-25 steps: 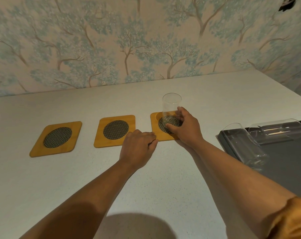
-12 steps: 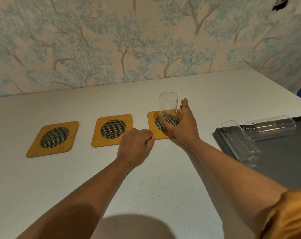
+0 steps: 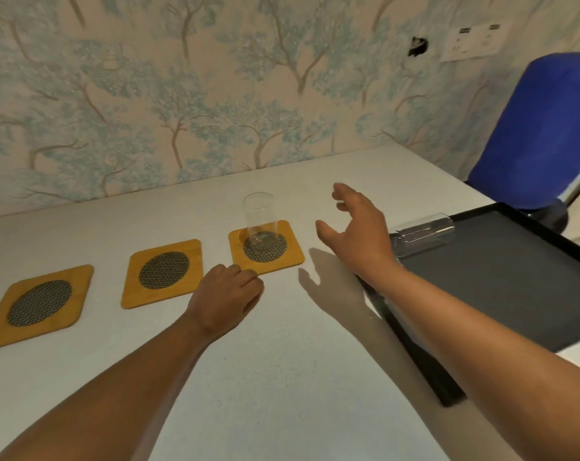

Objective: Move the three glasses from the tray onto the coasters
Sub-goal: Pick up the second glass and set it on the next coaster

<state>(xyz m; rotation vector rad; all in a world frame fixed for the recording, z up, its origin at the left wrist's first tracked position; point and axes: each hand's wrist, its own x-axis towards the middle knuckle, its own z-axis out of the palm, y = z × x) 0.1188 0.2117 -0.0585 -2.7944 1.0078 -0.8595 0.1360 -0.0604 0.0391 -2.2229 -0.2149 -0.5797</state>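
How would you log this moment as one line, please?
glass upright on right coaster | right hand open, empty | left hand on table

A clear cylindrical glass stands upright on the rightmost of three square wooden coasters; another clear glass lies sideways in the black rectangular tray.

Glass on rightmost coaster, tray to its right

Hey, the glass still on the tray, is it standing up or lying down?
Lying down. The glass rests on its side across the tray.
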